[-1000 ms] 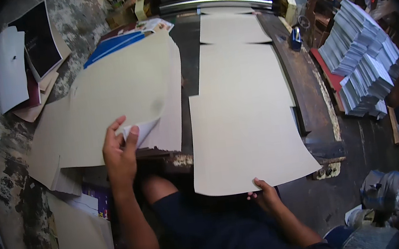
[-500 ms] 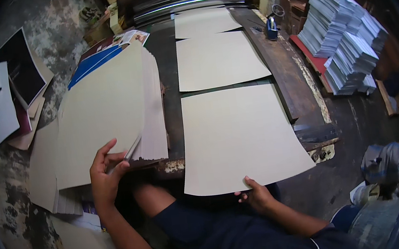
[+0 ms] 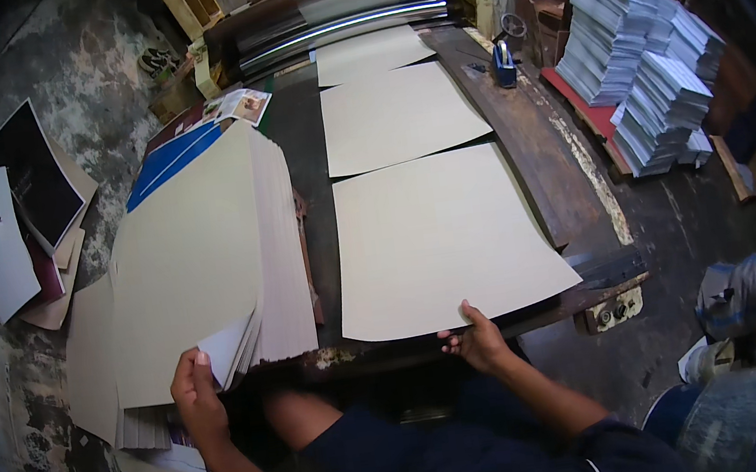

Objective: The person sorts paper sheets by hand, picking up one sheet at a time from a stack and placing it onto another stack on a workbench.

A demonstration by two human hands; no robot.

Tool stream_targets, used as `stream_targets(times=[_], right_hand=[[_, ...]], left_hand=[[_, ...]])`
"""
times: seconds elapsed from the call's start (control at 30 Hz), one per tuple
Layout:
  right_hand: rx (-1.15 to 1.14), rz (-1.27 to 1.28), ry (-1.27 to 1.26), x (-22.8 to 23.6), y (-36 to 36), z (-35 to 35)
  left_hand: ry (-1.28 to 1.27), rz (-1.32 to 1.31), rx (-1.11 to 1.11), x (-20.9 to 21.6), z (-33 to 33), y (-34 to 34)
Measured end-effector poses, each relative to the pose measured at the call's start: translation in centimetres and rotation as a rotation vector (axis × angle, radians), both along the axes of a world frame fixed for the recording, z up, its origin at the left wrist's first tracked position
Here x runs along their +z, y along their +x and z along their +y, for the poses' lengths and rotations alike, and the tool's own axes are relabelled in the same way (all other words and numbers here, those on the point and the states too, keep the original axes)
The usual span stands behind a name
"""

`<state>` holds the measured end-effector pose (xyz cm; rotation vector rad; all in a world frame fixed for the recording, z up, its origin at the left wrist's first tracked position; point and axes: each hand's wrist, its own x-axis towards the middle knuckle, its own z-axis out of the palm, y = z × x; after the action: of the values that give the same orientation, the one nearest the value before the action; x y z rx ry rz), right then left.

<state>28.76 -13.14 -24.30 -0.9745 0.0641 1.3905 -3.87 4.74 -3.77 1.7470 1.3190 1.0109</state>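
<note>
My left hand (image 3: 198, 397) is closed on the near corner of the top cream sheet (image 3: 178, 260) of a thick paper stack (image 3: 278, 248). That corner is bent up, with its pale underside showing. My right hand (image 3: 481, 344) is at the near edge of another cream sheet (image 3: 440, 238) on the dark machine table (image 3: 316, 234). Its thumb lies on top of that edge and its other fingers are curled just below. Beyond lie a second sheet (image 3: 402, 120) and a third sheet (image 3: 370, 55), in a row leading to the shiny roller (image 3: 344, 33).
A straight metal guide bar (image 3: 518, 148) runs along the row's right side. A tape dispenser (image 3: 504, 65) stands beyond it. Piled paper bundles (image 3: 625, 55) are at the right, and a blue drum (image 3: 716, 411) at lower right. Loose boards (image 3: 5, 235) lie at far left.
The row of sheets has moved away toward the roller, with my right hand following the nearest one. My left fingers have closed on the stack's corner, which is now bent up further.
</note>
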Motion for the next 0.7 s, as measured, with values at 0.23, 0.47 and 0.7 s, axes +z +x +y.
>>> stream_targets(times=[0.23,0.47,0.7], right_hand=[[-0.069,0.007,0.029,-1.8,1.5,4.2],[-0.126,-0.031,0.098,-3.9,3.2,7.7],[-0.314,-0.046,-0.017,-1.0,1.6,7.8]], left_hand=[[0.346,0.228,0.157,-0.5,-1.9,3.3],[0.106,-0.194,0.287,0.7,-1.9,3.8],[0.358,-0.196,0.159,0.0,-4.1,4.7]])
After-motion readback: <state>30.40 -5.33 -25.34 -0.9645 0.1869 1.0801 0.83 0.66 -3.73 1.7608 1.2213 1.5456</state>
